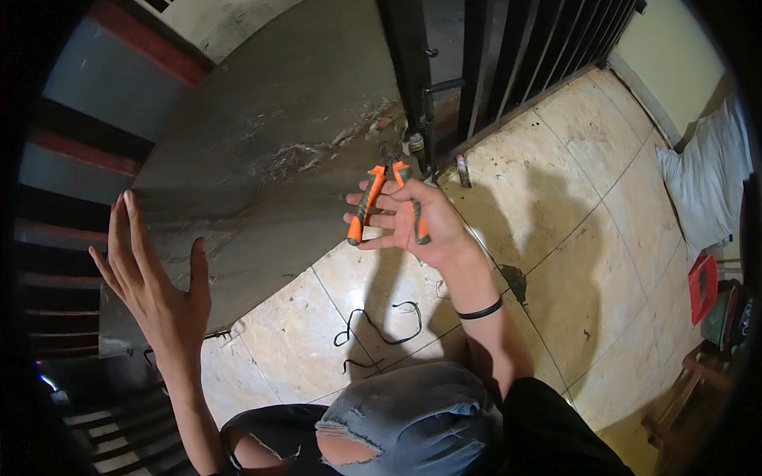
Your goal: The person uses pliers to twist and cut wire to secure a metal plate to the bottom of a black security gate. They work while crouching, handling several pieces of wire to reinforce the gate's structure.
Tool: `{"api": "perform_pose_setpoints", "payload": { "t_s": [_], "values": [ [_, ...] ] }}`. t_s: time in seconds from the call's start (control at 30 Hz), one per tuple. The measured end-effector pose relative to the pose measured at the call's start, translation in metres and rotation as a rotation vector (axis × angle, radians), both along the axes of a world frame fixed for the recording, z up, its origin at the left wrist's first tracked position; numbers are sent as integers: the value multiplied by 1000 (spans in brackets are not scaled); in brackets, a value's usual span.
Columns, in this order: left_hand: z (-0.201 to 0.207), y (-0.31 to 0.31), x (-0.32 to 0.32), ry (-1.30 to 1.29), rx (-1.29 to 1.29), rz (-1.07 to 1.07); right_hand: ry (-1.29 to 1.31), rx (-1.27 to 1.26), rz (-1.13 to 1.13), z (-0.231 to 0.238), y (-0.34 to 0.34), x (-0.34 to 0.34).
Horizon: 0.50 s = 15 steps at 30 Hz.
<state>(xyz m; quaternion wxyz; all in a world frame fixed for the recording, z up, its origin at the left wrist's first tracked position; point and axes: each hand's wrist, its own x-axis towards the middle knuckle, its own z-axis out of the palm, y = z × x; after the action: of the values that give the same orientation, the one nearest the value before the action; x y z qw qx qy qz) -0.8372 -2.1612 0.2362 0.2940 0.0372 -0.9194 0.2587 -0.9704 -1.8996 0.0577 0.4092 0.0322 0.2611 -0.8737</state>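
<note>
My right hand [435, 226] holds a pair of pliers [367, 205] with orange and grey handles. The handles are spread apart across the palm, and the dark jaws point away from me toward the foot of the gate. My left hand [163, 297] is raised on the left with its fingers stretched out and nothing in it. It appears over the edge of the grey concrete floor, near dark and red bars; whether it touches anything I cannot tell. Below the pliers, a black cord [377, 337] and a shorter black piece [361, 365] lie on the tiles.
A dark metal gate [474, 71] with a bolt stands at the far side. Near its foot lies a small tube [463, 170]. Grey concrete [262, 103] meets beige tiles [571, 254]. At the right are a pale sack [702, 190], a red plastic item [702, 289] and a wooden frame [679, 401].
</note>
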Motion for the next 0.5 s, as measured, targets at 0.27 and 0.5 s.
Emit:
{"api": "perform_pose_setpoints", "payload": {
  "t_s": [0.27, 0.5],
  "values": [
    [2, -1, 1, 11, 44, -21, -43, 20, 160, 38, 34, -24],
    [11, 1, 0, 6, 64, -48, -115, -44, 257, 50, 45, -41]
  ]
}}
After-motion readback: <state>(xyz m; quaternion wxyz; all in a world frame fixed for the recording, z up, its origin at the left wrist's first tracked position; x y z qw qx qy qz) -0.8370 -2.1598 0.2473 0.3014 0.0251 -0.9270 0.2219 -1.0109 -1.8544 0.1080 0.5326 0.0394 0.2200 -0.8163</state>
